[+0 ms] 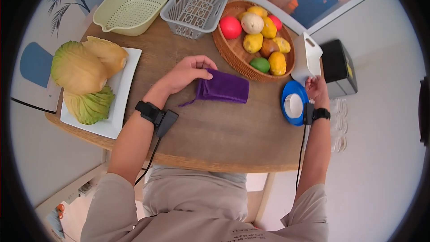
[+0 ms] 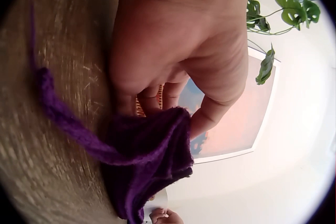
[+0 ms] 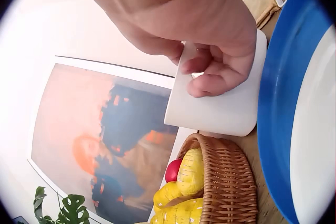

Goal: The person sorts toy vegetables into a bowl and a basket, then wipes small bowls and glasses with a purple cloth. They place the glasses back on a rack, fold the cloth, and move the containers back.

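Note:
A folded purple cloth (image 1: 224,86) with a thin cord lies on the wooden table in front of the body. My left hand (image 1: 190,71) pinches its left end, thumb over the top, as the left wrist view also shows around the cloth's edge (image 2: 152,145). At the right side of the table, my right hand (image 1: 317,90) hangs with loosely curled fingers by a white bin (image 1: 309,58). In the right wrist view those fingers (image 3: 210,82) overlap the bin's wall (image 3: 226,111). Below that hand sits a blue plate (image 1: 286,107) bearing small white dishes (image 1: 294,105).
A wicker basket (image 1: 233,60) of fruit stands at the back right, with a grey plastic basket (image 1: 192,11) and a pale green colander (image 1: 134,9) to its left. Cabbages (image 1: 78,67) lie on a white tray (image 1: 127,80) at the left. Beyond the bin stands a black box (image 1: 336,60).

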Motion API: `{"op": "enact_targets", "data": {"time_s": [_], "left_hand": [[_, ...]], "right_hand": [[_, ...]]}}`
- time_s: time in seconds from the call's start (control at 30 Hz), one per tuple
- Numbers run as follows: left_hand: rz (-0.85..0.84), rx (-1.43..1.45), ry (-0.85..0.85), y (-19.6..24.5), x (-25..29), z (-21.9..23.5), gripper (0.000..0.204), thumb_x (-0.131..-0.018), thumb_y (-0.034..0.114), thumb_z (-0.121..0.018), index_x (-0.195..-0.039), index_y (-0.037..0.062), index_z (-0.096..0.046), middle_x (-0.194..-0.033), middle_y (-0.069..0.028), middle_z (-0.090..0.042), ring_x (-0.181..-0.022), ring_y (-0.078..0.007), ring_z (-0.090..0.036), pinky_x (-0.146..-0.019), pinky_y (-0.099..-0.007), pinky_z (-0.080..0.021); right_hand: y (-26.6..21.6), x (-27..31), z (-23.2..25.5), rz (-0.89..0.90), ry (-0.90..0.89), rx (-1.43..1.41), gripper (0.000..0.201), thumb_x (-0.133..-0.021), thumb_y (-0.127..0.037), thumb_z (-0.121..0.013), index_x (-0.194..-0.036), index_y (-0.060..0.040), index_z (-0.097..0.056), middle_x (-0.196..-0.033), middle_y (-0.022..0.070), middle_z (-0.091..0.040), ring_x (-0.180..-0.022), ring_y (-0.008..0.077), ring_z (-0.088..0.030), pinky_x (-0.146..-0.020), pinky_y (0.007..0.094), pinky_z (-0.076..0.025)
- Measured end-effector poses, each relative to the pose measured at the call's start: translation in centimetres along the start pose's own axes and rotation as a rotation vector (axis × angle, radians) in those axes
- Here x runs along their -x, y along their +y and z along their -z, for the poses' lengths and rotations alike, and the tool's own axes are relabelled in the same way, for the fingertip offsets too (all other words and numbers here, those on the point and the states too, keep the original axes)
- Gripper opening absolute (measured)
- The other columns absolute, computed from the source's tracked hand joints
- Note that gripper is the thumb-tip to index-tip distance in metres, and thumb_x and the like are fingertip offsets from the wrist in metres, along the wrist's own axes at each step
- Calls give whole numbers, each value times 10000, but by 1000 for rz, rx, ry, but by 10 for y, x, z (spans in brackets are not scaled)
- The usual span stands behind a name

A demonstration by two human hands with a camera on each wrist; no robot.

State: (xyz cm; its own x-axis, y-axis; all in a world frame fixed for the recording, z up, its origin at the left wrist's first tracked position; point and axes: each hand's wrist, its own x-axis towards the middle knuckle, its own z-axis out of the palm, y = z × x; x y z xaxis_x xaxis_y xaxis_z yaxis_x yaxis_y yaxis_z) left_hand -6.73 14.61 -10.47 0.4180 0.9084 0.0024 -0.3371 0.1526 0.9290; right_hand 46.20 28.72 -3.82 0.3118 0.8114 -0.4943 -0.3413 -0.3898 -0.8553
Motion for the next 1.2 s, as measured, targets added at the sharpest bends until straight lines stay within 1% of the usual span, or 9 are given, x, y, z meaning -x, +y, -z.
{"op": "enact_targets", "data": {"time_s": [0.2, 0.3, 0.43, 0.5, 0.57, 0.67, 0.77, 0.97, 1.2], "left_hand": [[127, 105, 57, 8, 5, -4, 377, -868, -55, -620, -1234, 28, -589, -1157, -71, -618, -1027, -135, -627, -905, -283, -532], [54, -51, 65, 4, 5, -6, 400, -862, -80, -626, -1244, 35, -591, -1205, -71, -599, -1062, -145, -618, -937, -286, -521], [40, -66, 57, -2, 2, -2, 408, -860, -96, -623, -1247, 27, -600, -1214, -93, -611, -1100, -173, -601, -956, -289, -504], [39, -35, 45, -1, 1, -1, 396, -865, -93, -617, -1242, 25, -602, -1205, -89, -616, -1098, -167, -602, -958, -286, -502], [54, 14, 41, -1, 2, -1, 385, -867, -100, -606, -1232, 21, -603, -1196, -83, -621, -1095, -160, -606, -964, -283, -502], [63, 92, 43, -2, 1, 0, 372, -865, -114, -592, -1215, 11, -604, -1190, -73, -625, -1090, -151, -612, -976, -282, -501], [39, 117, 48, -11, -2, 3, 370, -858, -107, -596, -1211, 4, -603, -1194, -75, -624, -1094, -153, -616, -979, -285, -500], [-18, 11, 127, -3, -1, 7, 382, -828, -99, -582, -1196, -1, -614, -1193, -84, -634, -1099, -161, -616, -987, -287, -490], [-161, 47, 656, 2, 0, 16, 235, -808, -40, -543, -998, -7, -676, -1010, -67, -694, -954, -140, -621, -880, -261, -482]], "right_hand": [[-30, 35, -9, 77, -92, -257, 228, -958, -158, -513, -786, -10, -532, -843, 150, -648, -713, 238, -640, -601, 287, -551], [-36, 69, -16, 308, -2, -136, 227, -971, -205, -528, -935, 16, -567, -856, 98, -586, -776, 232, -623, -651, 310, -550], [-25, 179, -16, 568, -246, 227, 150, -953, -173, -517, -894, -46, -571, -764, 49, -531, -680, 201, -571, -616, 320, -493], [-10, 233, -21, 620, -91, 298, 144, -911, -144, -513, -834, -39, -574, -786, 61, -564, -618, 183, -535, -588, 305, -442], [10, 231, 28, 763, -61, 242, 163, -822, -130, -548, -693, -36, -581, -739, 70, -593, -581, 161, -529, -554, 282, -395], [40, 295, 16, 560, -158, 461, 209, -716, -89, -563, -515, -31, -555, -576, 50, -563, -554, 145, -531, -548, 263, -384], [78, 304, 40, 214, -194, 560, 192, -723, -80, -617, -549, -2, -593, -550, 59, -577, -525, 137, -532, -533, 265, -390], [125, 298, 50, 60, -513, 726, 171, -765, -106, -665, -636, 5, -666, -574, 50, -622, -457, 104, -532, -436, 254, -382], [136, 284, 8, -9, -455, 658, 194, -807, -104, -646, -646, 3, -647, -528, 30, -554, -401, 97, -483, -388, 234, -334]]}}
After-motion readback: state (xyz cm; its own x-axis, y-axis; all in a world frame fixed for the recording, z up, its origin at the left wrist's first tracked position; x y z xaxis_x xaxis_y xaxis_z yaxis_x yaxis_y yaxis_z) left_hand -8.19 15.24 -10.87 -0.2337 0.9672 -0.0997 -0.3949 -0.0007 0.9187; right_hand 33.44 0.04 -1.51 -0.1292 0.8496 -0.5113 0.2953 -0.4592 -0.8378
